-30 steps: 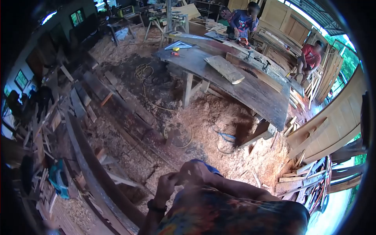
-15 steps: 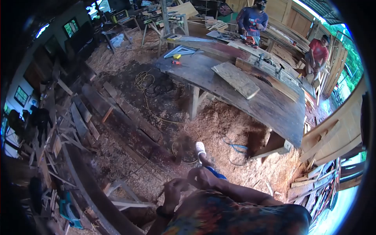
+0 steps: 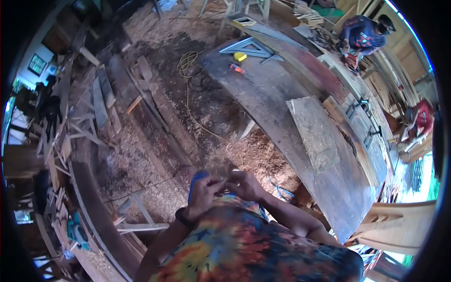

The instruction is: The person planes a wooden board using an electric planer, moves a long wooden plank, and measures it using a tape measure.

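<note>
My left hand (image 3: 205,191), with a dark band (image 3: 182,216) at its wrist, is in front of my waist with its fingers curled. My right hand (image 3: 244,185) meets it there, its fingers also bent and pinched. The fingertips of both hands come together just above the tie-dye shirt (image 3: 211,251). Whatever lies between them is too small or hidden to make out. Closest to the hands on the right is the large wooden worktable (image 3: 263,110), at some distance from them.
On the worktable lie a board (image 3: 314,134), a blue-grey triangular square (image 3: 249,47), a yellow tape measure (image 3: 240,56), an orange-handled tool (image 3: 237,69) and a handsaw (image 3: 244,21). Clamps (image 3: 373,135) stand beyond. A yellow cord (image 3: 188,101) crosses the shaving-strewn floor. Two people (image 3: 362,35) work beyond.
My view has tilted and turned, so the worktable appears nearer and larger. Both hands have stayed together and sit higher in the view. The white shoe is no longer plainly visible.
</note>
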A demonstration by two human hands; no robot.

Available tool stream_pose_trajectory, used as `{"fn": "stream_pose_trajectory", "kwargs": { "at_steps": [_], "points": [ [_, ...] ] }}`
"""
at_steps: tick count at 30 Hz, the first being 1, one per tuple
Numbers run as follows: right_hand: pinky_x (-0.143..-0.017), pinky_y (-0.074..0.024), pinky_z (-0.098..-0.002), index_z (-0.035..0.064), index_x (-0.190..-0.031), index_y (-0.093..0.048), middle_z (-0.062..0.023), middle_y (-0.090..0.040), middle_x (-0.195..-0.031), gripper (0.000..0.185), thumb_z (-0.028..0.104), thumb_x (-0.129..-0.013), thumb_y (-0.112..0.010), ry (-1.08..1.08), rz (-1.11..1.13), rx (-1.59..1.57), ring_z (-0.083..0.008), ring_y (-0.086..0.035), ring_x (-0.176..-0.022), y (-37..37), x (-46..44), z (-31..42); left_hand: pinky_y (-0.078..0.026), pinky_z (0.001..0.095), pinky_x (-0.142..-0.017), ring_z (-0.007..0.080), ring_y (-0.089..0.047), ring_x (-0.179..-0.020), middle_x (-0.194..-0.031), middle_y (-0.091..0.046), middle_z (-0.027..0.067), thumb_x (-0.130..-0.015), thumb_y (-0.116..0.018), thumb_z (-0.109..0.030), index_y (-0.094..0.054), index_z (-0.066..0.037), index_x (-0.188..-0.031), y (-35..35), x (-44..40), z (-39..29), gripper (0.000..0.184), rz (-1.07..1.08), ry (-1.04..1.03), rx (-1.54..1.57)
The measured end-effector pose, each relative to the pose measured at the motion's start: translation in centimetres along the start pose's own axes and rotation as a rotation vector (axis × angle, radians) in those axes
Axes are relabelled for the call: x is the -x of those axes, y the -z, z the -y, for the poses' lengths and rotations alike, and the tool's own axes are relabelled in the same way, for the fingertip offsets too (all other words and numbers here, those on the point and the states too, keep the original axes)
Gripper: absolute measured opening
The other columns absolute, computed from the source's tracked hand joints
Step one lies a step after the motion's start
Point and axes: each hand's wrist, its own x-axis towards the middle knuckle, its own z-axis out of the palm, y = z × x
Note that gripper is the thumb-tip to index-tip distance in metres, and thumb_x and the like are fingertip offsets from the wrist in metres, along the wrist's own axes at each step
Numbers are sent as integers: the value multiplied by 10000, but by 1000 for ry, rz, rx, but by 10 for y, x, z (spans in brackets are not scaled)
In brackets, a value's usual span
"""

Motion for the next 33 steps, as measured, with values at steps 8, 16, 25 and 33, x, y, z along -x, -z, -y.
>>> {"fn": "stream_pose_trajectory", "kwargs": {
  "at_steps": [8, 16, 25, 33],
  "points": [
    [-647, -526, -351, -10, -870, -710, -110, -705, -755, 250, 236, -898, -743, -168, -103, -52, -164, -654, -691, 30, -86, -2, -479, 255, -640, 89, -594, -688, -777, -675, 31, -958, -664, -106, -708, 14, -922, 13, -89, -65, 133, -22, -37, 21],
    [-673, -539, -394, -44, -884, -722, -183, -713, -776, 262, 217, -860, -735, -321, -265, -148, -245, -696, -716, 63, -219, 2, -495, 241, -674, 99, -620, -706, -820, -694, 33, -960, -662, -94, -705, 9, -925, 58, -235, -124, 117, 90, -50, 42],
    [-710, -564, -424, -43, -917, -727, -214, -737, -828, 257, 199, -833, -726, -390, -417, -97, -320, -734, -760, 61, -410, 21, -520, 257, -700, 125, -651, -723, -828, -696, 60, -985, -612, -48, -674, 6, -1002, 171, -398, -223, 83, 281, 251, 213],
    [-701, -572, -400, -71, -911, -709, -216, -743, -820, 252, 172, -844, -720, -480, -553, -207, -271, -743, -746, 82, -489, 41, -510, 267, -675, 124, -634, -710, -821, -691, 68, -983, -626, -60, -679, 27, -994, 196, -476, -270, 103, 358, 65, 58]
  ]
}}
